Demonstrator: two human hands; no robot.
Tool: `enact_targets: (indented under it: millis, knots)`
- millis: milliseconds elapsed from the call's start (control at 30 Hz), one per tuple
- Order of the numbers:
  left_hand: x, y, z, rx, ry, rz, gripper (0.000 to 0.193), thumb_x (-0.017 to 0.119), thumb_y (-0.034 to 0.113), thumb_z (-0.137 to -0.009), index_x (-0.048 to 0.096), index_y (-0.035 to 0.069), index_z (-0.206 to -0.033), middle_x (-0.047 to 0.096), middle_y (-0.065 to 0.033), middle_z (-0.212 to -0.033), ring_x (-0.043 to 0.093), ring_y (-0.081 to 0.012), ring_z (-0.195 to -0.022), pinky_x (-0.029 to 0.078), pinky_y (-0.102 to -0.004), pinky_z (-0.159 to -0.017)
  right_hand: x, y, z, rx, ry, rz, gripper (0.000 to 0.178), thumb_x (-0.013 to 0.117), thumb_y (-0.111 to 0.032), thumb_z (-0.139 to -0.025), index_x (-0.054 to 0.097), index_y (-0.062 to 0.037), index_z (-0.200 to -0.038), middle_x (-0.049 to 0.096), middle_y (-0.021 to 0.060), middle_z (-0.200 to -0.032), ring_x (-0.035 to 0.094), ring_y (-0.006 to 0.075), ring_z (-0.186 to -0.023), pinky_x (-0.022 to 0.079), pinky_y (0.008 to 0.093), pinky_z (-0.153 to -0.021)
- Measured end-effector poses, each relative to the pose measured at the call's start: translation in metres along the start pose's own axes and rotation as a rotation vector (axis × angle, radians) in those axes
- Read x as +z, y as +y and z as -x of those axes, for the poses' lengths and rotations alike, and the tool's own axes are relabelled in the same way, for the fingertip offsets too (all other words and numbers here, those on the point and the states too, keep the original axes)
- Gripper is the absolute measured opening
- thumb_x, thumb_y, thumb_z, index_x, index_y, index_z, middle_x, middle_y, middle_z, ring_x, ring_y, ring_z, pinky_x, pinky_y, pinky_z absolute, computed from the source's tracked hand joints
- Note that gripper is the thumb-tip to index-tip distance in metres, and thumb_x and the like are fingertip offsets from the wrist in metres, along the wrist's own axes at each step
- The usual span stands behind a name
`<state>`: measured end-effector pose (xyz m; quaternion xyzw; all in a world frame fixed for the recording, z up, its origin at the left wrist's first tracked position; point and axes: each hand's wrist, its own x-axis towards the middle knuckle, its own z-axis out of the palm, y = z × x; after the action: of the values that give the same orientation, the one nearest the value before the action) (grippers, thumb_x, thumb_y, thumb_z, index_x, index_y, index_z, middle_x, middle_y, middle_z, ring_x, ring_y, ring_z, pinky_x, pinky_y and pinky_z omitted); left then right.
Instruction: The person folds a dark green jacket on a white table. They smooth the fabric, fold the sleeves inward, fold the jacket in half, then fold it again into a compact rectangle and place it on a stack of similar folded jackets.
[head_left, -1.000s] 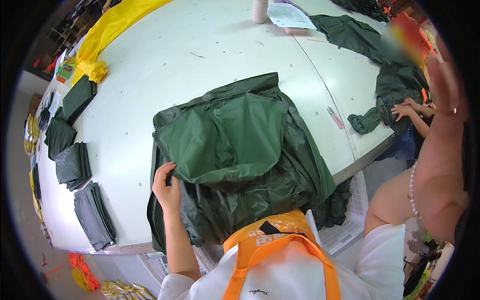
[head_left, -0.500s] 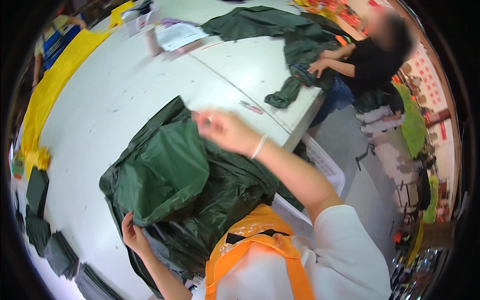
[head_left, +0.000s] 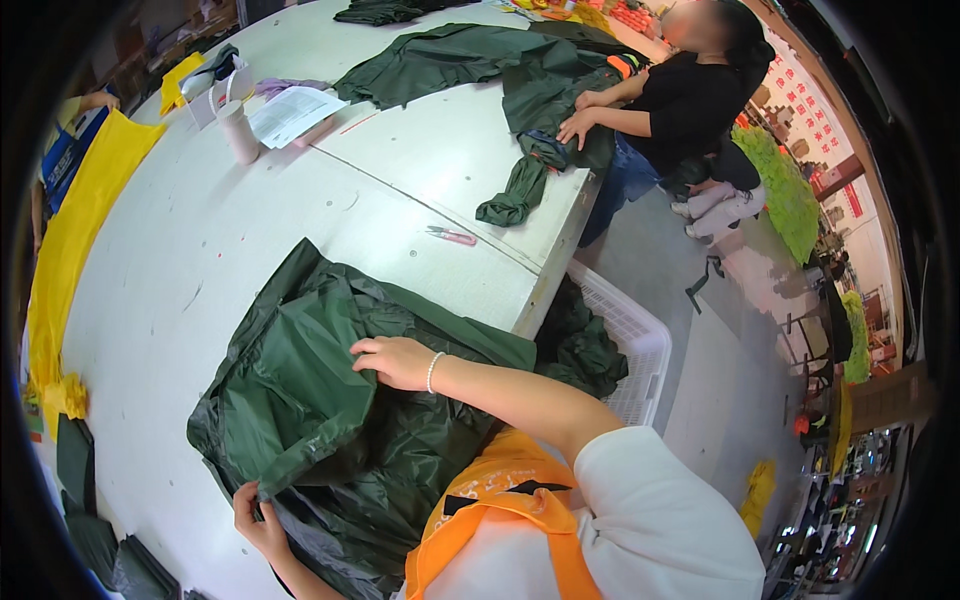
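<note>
A dark green, shiny coated cloth [head_left: 300,370] lies crumpled and partly folded on the white table in front of me, hanging over the near edge against my body. At its near left edge my left hand [head_left: 262,520] pinches the cloth between thumb and fingers. My right hand [head_left: 395,362], with a pale beaded bracelet [head_left: 433,372] at the wrist, rests on the right side of the raised fold. Its fingers are slightly apart and touch the cloth. The underside of the fold is hidden.
Beyond the cloth lie pink-handled thread snips [head_left: 452,236]. A person [head_left: 690,100] at the table's right handles another green piece [head_left: 540,90]. A white crate [head_left: 640,350] with green cloth stands right of me. A cup [head_left: 237,132], papers [head_left: 290,115] and yellow cloth [head_left: 90,220] are farther left.
My right hand has come down from above the far edge onto the fold. My left hand still pinches the near left edge. The view has shifted a little.
</note>
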<state>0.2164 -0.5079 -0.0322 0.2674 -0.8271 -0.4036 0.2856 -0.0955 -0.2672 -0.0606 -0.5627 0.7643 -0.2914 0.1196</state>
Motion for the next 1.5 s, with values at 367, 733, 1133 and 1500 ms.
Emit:
enact_targets:
  millis: [367, 733, 1133, 1500]
  knots:
    - [-0.044, -0.041, -0.038, -0.203, -0.086, -0.592, 0.027, 0.072, 0.015, -0.078, 0.052, -0.002, -0.072, 0.050, -0.0118, -0.069, 0.047, -0.0265, -0.061, 0.039, -0.0361, -0.057, -0.052, 0.002, -0.053, 0.047, 0.240, 0.015, 0.014, 0.055, -0.012, -0.088, 0.058, -0.0096, -0.101, 0.056, 0.0082, -0.102, 0.061, 0.0294, -0.085, 0.050, 0.0389, -0.071]
    - [0.125, 0.050, 0.014, 0.155, -0.165, -0.419, 0.048, 0.072, 0.022, -0.075, 0.057, 0.000, -0.115, 0.057, -0.0173, -0.111, 0.053, -0.0368, -0.102, 0.043, -0.0443, -0.087, -0.017, -0.015, -0.077, 0.172, 0.350, -0.238, 0.013, 0.061, -0.019, -0.084, 0.062, -0.0061, -0.086, 0.062, 0.0113, -0.087, 0.061, 0.0325, -0.083, 0.048, 0.0401, -0.071]
    - [0.089, 0.072, 0.005, 0.152, -0.407, -0.104, 0.030, 0.070, 0.011, -0.072, 0.066, 0.002, -0.101, 0.060, -0.0145, -0.118, 0.053, -0.0341, -0.113, 0.039, -0.0441, -0.098, -0.047, 0.012, -0.082, 0.167, 0.596, 0.716, 0.019, 0.063, -0.022, -0.073, 0.065, -0.0054, -0.082, 0.054, 0.0156, -0.110, 0.047, 0.0321, -0.108, 0.042, 0.0434, -0.083]
    - [0.039, -0.067, -0.027, -0.076, -0.050, -0.491, 0.026, 0.062, 0.020, -0.087, 0.061, 0.000, -0.104, 0.056, -0.0174, -0.119, 0.053, -0.0346, -0.107, 0.042, -0.0408, -0.091, 0.105, -0.087, 0.014, -0.128, -0.040, 0.153, 0.016, 0.063, -0.018, -0.078, 0.057, -0.0071, -0.090, 0.054, 0.0068, -0.095, 0.052, 0.0227, -0.095, 0.040, 0.0345, -0.082]
